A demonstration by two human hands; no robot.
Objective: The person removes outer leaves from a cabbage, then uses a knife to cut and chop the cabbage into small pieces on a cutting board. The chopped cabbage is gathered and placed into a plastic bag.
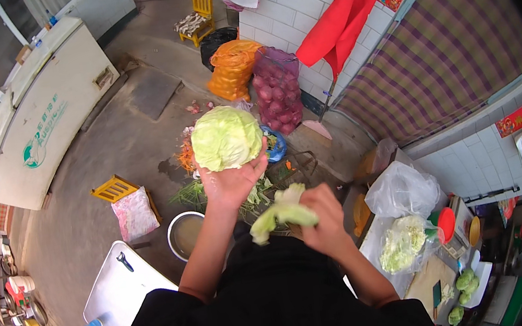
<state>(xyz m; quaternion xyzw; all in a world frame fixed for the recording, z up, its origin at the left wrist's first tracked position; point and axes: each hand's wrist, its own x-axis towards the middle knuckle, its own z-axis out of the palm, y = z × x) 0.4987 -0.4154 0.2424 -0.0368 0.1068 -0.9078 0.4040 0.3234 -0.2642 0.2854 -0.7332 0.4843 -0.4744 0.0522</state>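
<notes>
A pale green head of cabbage [226, 137] rests on my left hand [235, 184], held out in front of me with the palm up beneath it. In my right hand [325, 222], lower and to the right, is a loose cabbage leaf [283, 214], its fingers closed round one end. That hand is somewhat blurred. The leaf is apart from the head. Below the two hands, scattered green trimmings [194, 195] and orange peelings [185, 152] lie on the floor.
A white basin [185, 234] and a small yellow chair [130, 210] stand left. Beyond are an orange mesh sack [233, 67] and a purple onion sack [277, 88]. A white tray table [121, 287] holds a peeler [125, 261]. At right, bagged cut cabbage [402, 244] sits near a knife [436, 295].
</notes>
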